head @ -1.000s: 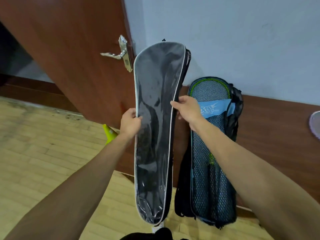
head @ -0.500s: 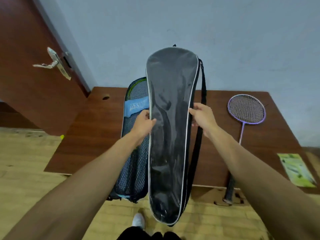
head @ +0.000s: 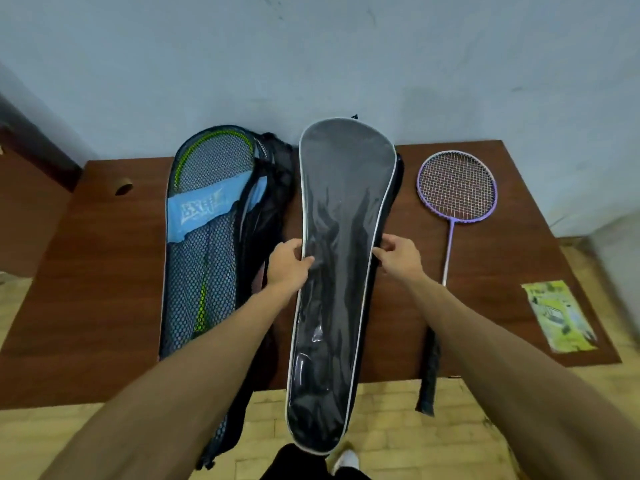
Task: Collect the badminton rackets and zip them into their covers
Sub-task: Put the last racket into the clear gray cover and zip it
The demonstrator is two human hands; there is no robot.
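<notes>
A black racket cover (head: pixel 341 237) with white piping lies lengthwise over the brown table (head: pixel 104 271), its narrow end hanging past the front edge. My left hand (head: pixel 289 263) grips its left edge and my right hand (head: pixel 394 254) grips its right edge, about halfway along. To the left lies a mesh cover (head: pixel 204 244) with a blue label, holding a green racket (head: pixel 207 161). To the right, a purple racket (head: pixel 457 188) lies bare on the table, its dark handle (head: pixel 429 372) sticking over the front edge.
A green printed packet (head: pixel 559 315) lies near the table's right front corner. A round cable hole (head: pixel 122 188) sits at the table's back left. The blue-grey wall (head: pixel 311 64) stands right behind the table. Wooden floor (head: pixel 398 427) and my white shoe (head: pixel 348 460) show below.
My view swung right from the door to the table. Both hands carried the black cover over and lowered it between the mesh cover and the purple racket.
</notes>
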